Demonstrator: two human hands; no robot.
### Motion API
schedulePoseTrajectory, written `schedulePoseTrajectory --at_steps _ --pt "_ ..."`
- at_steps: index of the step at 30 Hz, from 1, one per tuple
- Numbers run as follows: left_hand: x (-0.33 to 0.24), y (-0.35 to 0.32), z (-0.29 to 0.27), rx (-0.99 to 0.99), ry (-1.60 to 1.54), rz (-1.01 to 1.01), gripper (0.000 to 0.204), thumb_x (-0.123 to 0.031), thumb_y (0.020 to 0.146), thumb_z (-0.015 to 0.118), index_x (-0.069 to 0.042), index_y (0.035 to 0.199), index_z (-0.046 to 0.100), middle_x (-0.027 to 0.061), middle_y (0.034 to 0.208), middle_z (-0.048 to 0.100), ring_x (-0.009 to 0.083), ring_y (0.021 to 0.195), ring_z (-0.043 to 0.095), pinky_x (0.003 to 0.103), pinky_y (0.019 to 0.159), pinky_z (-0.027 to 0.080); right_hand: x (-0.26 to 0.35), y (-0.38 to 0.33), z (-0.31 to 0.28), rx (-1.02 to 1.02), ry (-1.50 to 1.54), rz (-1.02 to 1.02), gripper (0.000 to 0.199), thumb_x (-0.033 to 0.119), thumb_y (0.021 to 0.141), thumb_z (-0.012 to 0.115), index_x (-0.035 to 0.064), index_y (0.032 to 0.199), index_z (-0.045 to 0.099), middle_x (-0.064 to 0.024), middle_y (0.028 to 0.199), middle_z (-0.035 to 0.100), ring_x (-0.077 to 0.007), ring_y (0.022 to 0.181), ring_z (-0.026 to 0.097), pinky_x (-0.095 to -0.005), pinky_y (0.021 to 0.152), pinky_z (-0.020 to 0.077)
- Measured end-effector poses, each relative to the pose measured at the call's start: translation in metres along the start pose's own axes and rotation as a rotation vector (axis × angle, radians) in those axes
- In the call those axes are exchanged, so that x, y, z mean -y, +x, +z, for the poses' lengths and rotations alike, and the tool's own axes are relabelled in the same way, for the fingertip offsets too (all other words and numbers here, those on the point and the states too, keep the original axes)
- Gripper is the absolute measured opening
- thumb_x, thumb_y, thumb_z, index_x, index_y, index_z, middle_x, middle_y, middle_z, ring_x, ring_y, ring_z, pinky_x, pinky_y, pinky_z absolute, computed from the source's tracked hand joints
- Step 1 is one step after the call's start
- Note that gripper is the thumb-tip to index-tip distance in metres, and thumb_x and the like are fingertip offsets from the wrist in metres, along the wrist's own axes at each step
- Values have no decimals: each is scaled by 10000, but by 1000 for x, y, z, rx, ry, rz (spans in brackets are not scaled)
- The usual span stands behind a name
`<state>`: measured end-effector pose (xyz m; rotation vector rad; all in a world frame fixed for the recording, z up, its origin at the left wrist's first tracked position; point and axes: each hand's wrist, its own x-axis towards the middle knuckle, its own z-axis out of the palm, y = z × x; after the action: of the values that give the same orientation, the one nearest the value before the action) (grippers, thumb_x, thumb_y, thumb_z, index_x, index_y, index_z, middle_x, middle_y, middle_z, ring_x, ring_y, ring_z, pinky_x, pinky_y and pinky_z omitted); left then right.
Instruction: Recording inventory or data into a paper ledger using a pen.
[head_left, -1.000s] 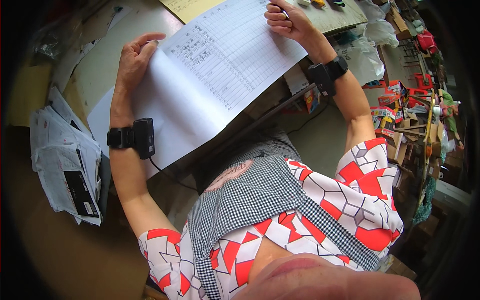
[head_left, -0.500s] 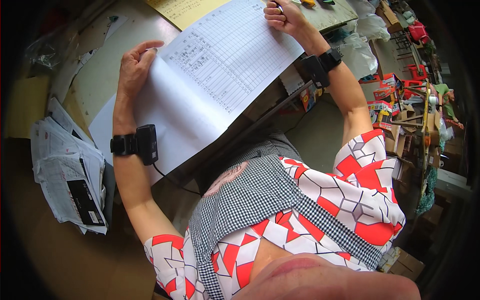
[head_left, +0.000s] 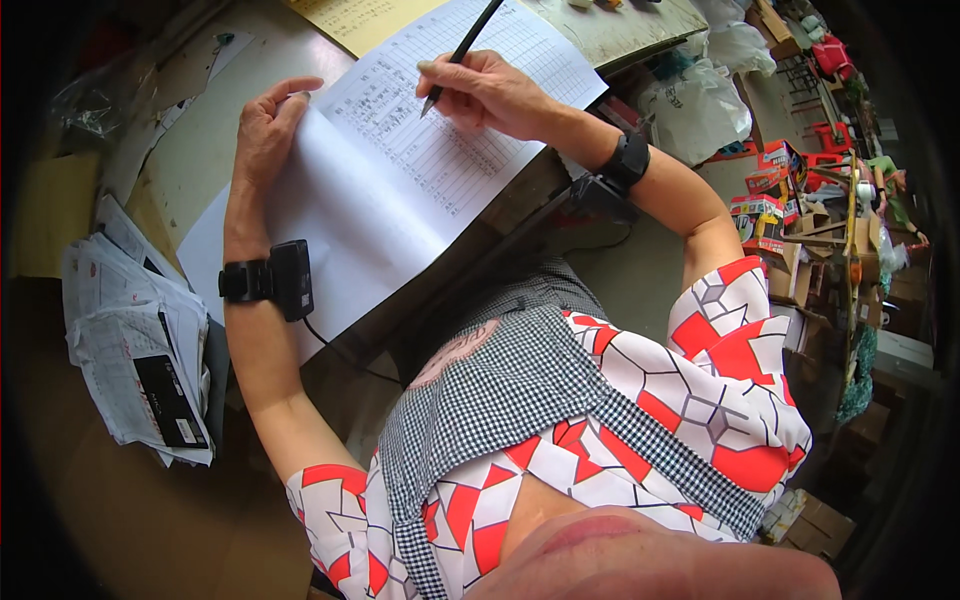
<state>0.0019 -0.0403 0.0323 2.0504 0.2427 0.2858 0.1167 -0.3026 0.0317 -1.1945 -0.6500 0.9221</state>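
Note:
My right hand (head_left: 495, 92) grips a slim black pen (head_left: 470, 42), its upper end running out of the picture at the top. The pen's point is over the handwritten rows of a white gridded form (head_left: 460, 160); whether it touches the paper I cannot tell. The form is one page of large sheets on the table. To its left, my left hand (head_left: 270, 130) pinches the curled edge of a blank white page (head_left: 350, 215) between thumb and fingers. That page bulges upward beside the form and hides part of what lies beneath.
A yellow sheet with handwriting (head_left: 375, 22) lies beyond the form on the table (head_left: 310, 50). Stacked papers (head_left: 130, 330) stand at the left. Plastic bags (head_left: 700, 110), red boxes (head_left: 760, 215) and cartons (head_left: 815, 525) crowd the right. A cable (head_left: 345, 355) hangs from my left wrist device.
My right hand has come left and nearer, from the form's far right edge to its middle, turning the pen point down over the rows. My left hand has hardly moved.

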Motion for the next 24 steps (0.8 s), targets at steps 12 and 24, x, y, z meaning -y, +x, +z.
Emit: schedulePoseTrajectory --at_steps 12,24 --pt "10 2 2 -14 51 37 283 -204 901 518 -129 1094 712 38 747 682 60 564 591 223 586 514 -16 -1 19 -113 -349 -216 215 194 965 564 2 908 643 21 586 501 -22 465 383 -190 411 305" --pt "23 7 -2 33 13 76 290 -214 934 494 -129 1130 691 35 745 680 45 530 591 208 520 517 -23 8 31 -149 -746 -455 218 201 912 630 -2 854 683 -45 636 653 -88 555 617 -221 520 484"
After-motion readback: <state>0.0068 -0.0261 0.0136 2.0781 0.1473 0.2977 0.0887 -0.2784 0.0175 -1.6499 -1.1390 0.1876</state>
